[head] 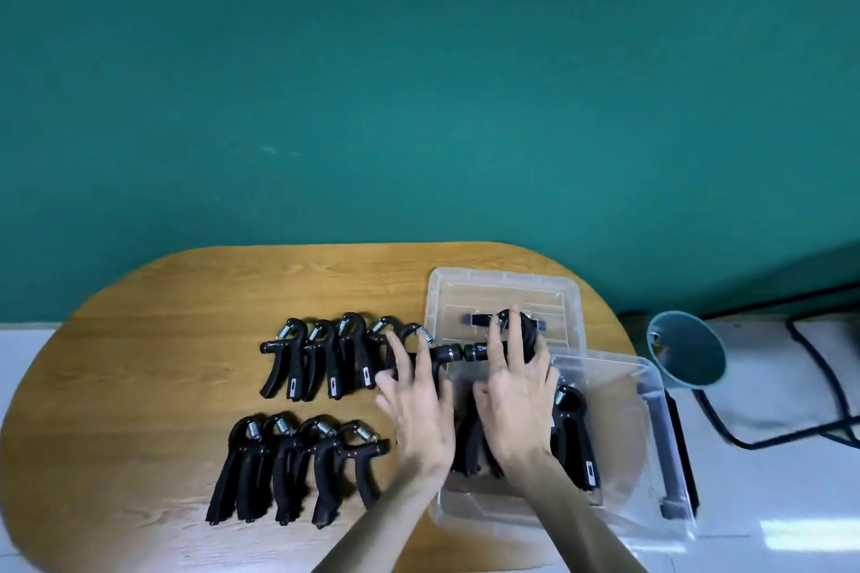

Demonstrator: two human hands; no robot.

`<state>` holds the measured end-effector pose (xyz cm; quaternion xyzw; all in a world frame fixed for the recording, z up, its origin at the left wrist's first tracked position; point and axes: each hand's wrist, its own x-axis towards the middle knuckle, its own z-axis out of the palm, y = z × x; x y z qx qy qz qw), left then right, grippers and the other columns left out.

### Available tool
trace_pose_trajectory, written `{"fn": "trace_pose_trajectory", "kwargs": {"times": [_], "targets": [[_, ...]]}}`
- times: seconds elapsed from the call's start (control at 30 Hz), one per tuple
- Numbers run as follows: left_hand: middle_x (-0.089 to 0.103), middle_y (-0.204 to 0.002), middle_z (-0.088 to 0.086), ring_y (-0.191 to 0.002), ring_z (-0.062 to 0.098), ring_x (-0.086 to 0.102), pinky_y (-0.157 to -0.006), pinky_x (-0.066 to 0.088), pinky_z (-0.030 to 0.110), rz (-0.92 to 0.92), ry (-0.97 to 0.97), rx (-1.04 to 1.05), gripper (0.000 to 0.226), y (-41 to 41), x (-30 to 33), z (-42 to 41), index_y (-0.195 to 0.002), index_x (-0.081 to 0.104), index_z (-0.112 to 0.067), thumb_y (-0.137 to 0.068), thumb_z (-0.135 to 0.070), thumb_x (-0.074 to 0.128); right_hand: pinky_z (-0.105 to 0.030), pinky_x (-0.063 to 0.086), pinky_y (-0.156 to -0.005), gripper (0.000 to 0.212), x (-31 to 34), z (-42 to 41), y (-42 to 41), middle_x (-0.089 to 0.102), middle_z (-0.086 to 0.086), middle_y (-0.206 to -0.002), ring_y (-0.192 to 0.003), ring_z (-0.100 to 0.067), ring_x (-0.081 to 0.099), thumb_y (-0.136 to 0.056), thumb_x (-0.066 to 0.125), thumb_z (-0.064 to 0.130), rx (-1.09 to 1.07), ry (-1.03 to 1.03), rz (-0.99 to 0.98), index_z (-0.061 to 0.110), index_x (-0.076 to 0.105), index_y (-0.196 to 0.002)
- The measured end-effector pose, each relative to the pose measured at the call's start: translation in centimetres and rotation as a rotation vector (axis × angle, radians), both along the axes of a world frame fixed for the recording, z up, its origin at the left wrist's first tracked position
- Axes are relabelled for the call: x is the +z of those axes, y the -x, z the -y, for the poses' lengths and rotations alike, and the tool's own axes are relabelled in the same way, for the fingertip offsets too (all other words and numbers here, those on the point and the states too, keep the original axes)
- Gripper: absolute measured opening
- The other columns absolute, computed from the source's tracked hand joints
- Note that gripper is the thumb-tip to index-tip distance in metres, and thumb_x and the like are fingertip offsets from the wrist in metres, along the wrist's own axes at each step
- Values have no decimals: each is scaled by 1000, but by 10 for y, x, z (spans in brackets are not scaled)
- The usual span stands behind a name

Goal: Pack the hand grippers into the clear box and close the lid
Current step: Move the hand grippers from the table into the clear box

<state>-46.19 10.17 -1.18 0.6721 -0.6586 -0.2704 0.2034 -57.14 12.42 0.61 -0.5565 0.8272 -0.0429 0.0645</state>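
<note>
Both hands (470,405) spread flat over clear box (651,456), perhaps 3 hand grippers (574,437) inside, lid (505,288) off behind

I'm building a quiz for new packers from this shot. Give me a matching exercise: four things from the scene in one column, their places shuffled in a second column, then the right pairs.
Things:
1. lid
2. clear box
3. front row of hand grippers
4. funnel

Places:
A. off the wooden table's right end, on the white surface
B. at the table's far edge, behind the box
C. on the table, near left
D. at the table's near right end, under the right hand

Pairs: 1-B, 2-D, 3-C, 4-A
</note>
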Motion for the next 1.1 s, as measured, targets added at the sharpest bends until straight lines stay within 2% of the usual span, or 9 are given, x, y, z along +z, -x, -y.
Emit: {"fn": "trace_pose_trajectory", "kwargs": {"times": [0.13, 0.27, 0.37, 0.47, 0.63, 0.83, 0.97, 1.1], "targets": [[14, -166, 13, -104, 31, 36, -87, 36, 49, 15, -30, -55, 75, 30, -4, -14, -154, 33, -25, -89, -9, 67, -54, 46, -89, 95, -2, -20, 27, 21, -13, -166, -127, -46, 42, -70, 76, 11, -68, 3, -26, 11, 34, -155], [23, -163, 16, -97, 28, 39, -78, 40, 46, 23, -23, -105, 71, 52, -13, -31, -150, 39, -22, -87, -10, 70, -51, 48, -84, 95, -10, -40, 46, 23, -11, -165, -121, -45, 45, -71, 76, 12, -137, -1, 2, 12, 33, -155], [16, -165, 13, -103, 25, 37, -85, 39, 45, 48, -20, -137, 78, 64, -19, -41, -154, 32, -26, -88, -10, 70, -52, 49, -81, 95, -20, -55, 59, 28, -13, -163, -120, -47, 47, -66, 79, 7, -166, -22, 15, 11, 39, -152], [9, -167, 10, -103, 22, 38, -87, 39, 43, 59, -27, -173, 78, 73, -21, -50, -156, 29, -26, -89, -14, 68, -55, 50, -80, 94, -28, -67, 65, 33, -14, -160, -121, -48, 49, -62, 82, 12, -188, -48, 49, 9, 44, -148], [12, -167, 9, -98, 20, 39, -79, 16, 31, 81, -61, -223, 75, 76, -31, -62, -154, 32, -27, -89, -17, 68, -59, 48, -84, 91, -41, -85, 70, 31, -12, -162, -126, -49, 44, -69, 81, 24, -184, -56, 131, 11, 42, -150], [16, -166, 10, -94, 18, 34, -77, 24, 34, 143, -87, -256, 74, 76, -52, -65, -154, 35, -27, -88, -16, 69, -56, 49, -83, 95, -61, -92, 75, 32, -11, -161, -128, -47, 45, -62, 82, 12, -188, -97, 173, 13, 43, -149], [15, -166, 11, -94, 23, 39, -76, 30, 36, 194, -128, -247, 69, 79, -70, -62, -150, 40, -27, -88, -17, 68, -56, 49, -83, 93, -77, -92, 83, 30, -12, -162, -127, -48, 45, -65, 82, 11, -179, -128, 173, 13, 42, -149], [7, -167, 12, -101, 27, 40, -83, 27, 37, 232, -172, -234, 65, 86, -84, -56, -154, 33, -29, -96, -16, 58, -58, 46, -88, 89, -92, -87, 92, 24, -13, -164, -130, -49, 42, -72, 75, 12, -161, -134, 195, 12, 36, -153]]}}
